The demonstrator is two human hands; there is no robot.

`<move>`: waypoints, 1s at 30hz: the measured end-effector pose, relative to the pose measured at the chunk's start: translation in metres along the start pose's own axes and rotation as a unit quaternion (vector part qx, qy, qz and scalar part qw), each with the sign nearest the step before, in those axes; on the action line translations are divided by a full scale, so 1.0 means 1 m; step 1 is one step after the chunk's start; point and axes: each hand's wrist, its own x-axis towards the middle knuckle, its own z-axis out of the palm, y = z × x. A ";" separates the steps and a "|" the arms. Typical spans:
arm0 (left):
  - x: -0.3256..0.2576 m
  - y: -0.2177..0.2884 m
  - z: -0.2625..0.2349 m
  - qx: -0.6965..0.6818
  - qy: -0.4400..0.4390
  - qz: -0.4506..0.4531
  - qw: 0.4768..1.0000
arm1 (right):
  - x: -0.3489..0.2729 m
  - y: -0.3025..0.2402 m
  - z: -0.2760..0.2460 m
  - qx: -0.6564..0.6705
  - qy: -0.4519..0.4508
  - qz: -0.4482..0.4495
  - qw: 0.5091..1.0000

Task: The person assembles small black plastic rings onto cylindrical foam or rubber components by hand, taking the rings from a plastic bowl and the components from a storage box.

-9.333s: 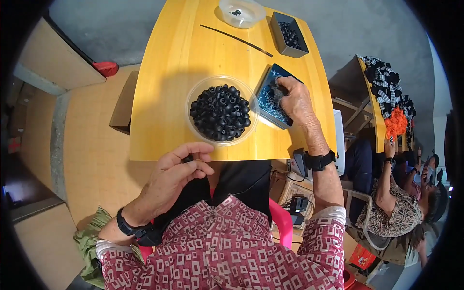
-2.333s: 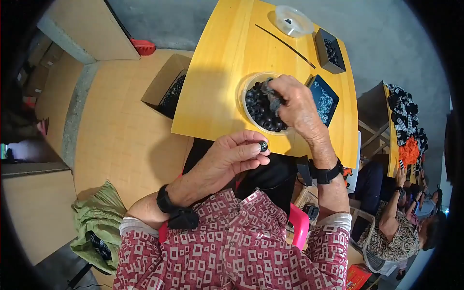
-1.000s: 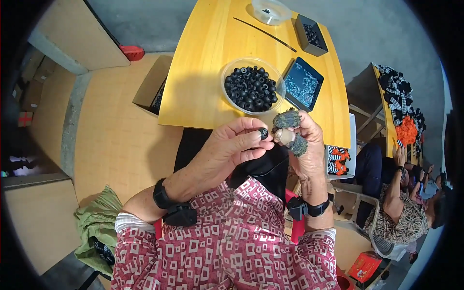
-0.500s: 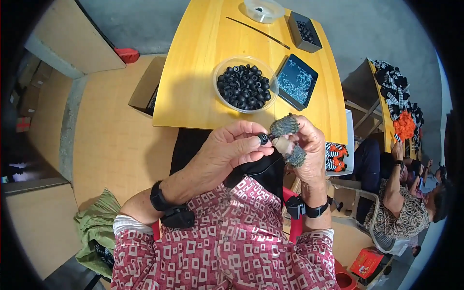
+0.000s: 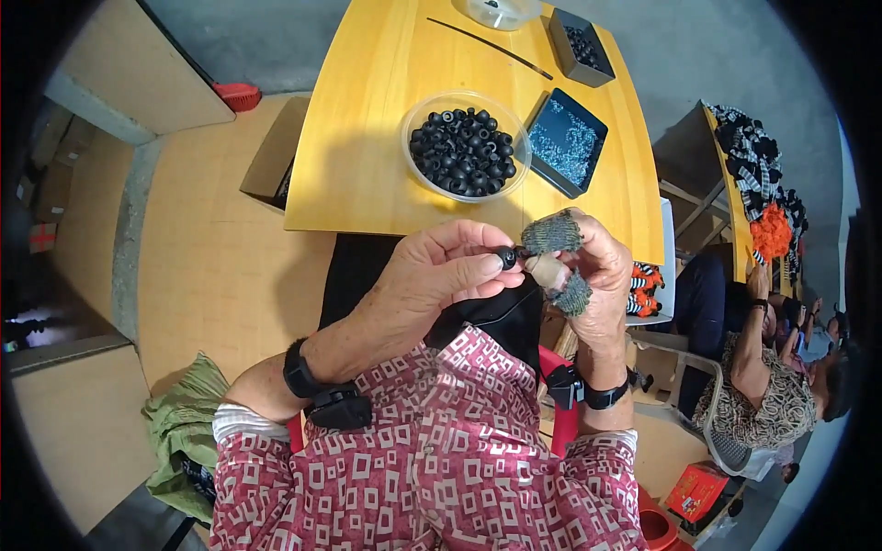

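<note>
Between the thumb and fingers of my left hand [image 5: 432,266] is a round black bead [image 5: 506,257] with a hole in its face. My right hand [image 5: 597,266] is closed close beside it. Grey-green knitted covers [image 5: 553,232] and a beige one sit on its fingertips. Something small and dark shows between the two hands, at the right fingertips, too small to name. Just beyond my hands, a clear round bowl [image 5: 409,174] holds many similar black beads [image 5: 464,151].
Right of the bowl, a dark tray [image 5: 571,188] holds small shiny clear bits. Farther back on the yellow table [image 5: 367,119] are a black box [image 5: 588,73] of dark pieces, a thin dark stick [image 5: 487,46] and a clear tub [image 5: 503,14]. Another person [image 5: 767,386] sits at the right.
The bead has turned a little in my left fingers and shifted slightly right. My right hand has also moved slightly right, and the view has shifted a little.
</note>
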 end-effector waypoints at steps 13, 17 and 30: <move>-0.001 -0.001 -0.004 0.002 0.006 0.005 1.000 | 0.001 0.007 0.001 -0.071 -0.014 -0.041 0.996; -0.001 -0.003 -0.006 0.015 0.013 0.012 1.000 | 0.002 0.006 0.002 -0.143 -0.021 -0.073 0.987; 0.000 -0.008 -0.011 0.020 0.041 0.021 0.999 | -0.005 0.022 0.011 -0.162 0.020 -0.103 0.981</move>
